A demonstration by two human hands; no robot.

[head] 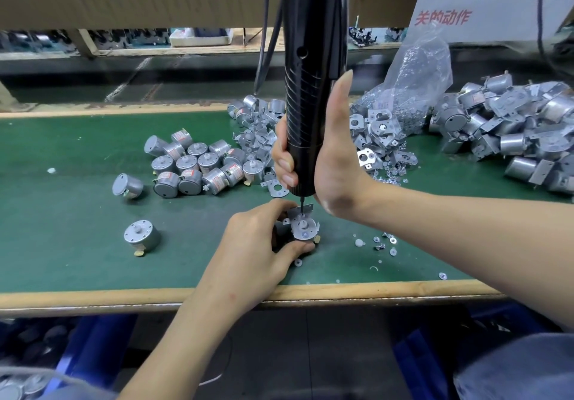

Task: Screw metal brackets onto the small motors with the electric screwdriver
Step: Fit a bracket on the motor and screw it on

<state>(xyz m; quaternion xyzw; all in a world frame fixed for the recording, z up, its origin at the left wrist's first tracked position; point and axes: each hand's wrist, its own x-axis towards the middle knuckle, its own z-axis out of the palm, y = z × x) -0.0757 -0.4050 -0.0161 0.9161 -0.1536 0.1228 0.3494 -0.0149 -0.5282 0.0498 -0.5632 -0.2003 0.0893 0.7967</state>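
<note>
While the right hand (329,163) grips the screwdriver (306,88) and the left hand (264,244) pinches a bracketed motor (302,228), finished motors (509,126) lie far right; bare motors (192,163) wait left.

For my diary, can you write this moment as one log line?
step: screwing | right hand: grips electric screwdriver | left hand: holds motor under bracket | bit: on bracket

Glossy black plastic screwdriver (306,88), dull grey metal bracket (302,224), matt green mat (77,213)
</note>
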